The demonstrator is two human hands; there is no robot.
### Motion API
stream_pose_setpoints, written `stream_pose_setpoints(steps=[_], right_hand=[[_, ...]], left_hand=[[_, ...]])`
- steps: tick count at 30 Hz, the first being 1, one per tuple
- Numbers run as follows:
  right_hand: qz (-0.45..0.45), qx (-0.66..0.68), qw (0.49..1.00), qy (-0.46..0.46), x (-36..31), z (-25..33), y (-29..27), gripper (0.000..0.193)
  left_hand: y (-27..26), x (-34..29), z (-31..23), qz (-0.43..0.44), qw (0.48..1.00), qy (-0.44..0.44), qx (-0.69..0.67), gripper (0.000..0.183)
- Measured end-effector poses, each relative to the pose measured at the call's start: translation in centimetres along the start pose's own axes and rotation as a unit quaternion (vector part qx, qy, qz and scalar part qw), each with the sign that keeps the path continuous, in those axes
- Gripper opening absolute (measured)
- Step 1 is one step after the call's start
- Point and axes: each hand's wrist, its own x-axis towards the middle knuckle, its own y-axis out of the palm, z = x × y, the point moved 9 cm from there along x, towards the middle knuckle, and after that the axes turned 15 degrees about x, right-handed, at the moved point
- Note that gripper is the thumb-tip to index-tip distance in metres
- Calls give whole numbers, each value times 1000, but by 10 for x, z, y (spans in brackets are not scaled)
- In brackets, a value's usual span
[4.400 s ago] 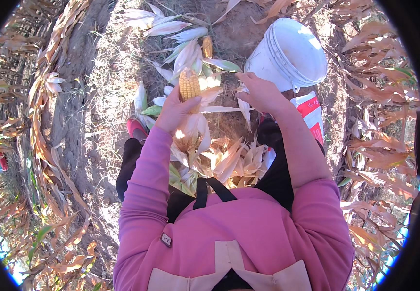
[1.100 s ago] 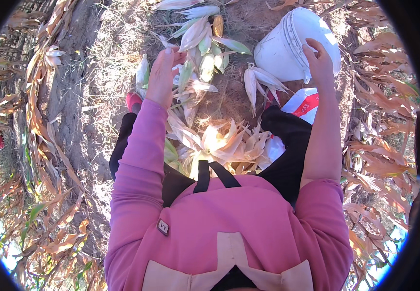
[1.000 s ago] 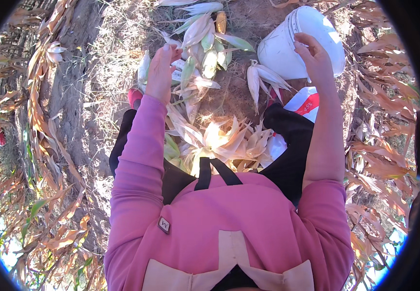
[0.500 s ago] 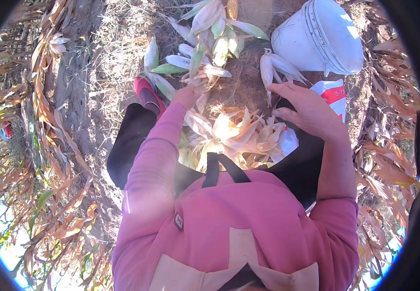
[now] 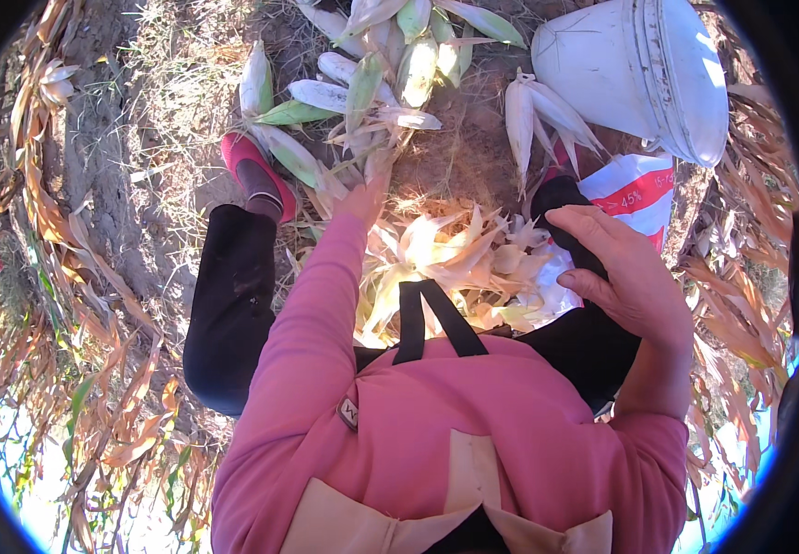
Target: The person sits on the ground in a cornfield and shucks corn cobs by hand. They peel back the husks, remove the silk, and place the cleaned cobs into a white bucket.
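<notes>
My left hand (image 5: 360,200) reaches down to the near side of a heap of corn ears in pale green and whitish husks. Its fingers blend into the husks, so whether it grips one is unclear. A green-husked ear (image 5: 363,90) lies just beyond it. My right hand (image 5: 628,268) hangs above my bent right leg, thumb apart from the stretched fingers, with nothing in it. Between my legs is a pile of loose dry husks (image 5: 441,254), brightly sunlit. Two or so whitish-husked ears (image 5: 521,125) lie near my right foot.
A white bucket (image 5: 593,69) lies tipped on its side at the far right. Next to my right foot is a red and white printed bag (image 5: 635,189). Dry corn stalks (image 5: 44,203) line the left, with more leaves (image 5: 741,305) on the right. Bare soil and straw lie between.
My left hand has come slightly nearer to me, away from the farther ears. My right hand has moved right and nearer. The whole view has shifted slightly.
</notes>
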Motion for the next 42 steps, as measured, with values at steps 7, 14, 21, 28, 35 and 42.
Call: stream_pose_setpoints(steps=[7,14,21,28,35,42], right_hand=[[10,6,1000,7,4,4,4,52],[21,25,999,2,12,1,10,50],[19,13,1000,-4,12,1,8,51],[2,11,1000,-21,2,-4,6,47],[25,5,999,19,-3,-9,7,48],[-19,-7,997,-80,-8,-10,9,43]], left_hand=[[41,9,46,-18,934,-108,-339,80],[56,48,37,-10,924,-157,-348,110],[43,49,-2,65,935,-124,-326,88],[36,32,-33,-24,910,-143,-389,84],[37,23,-57,73,948,-91,-295,67],[82,-43,-18,220,974,34,-36,59]])
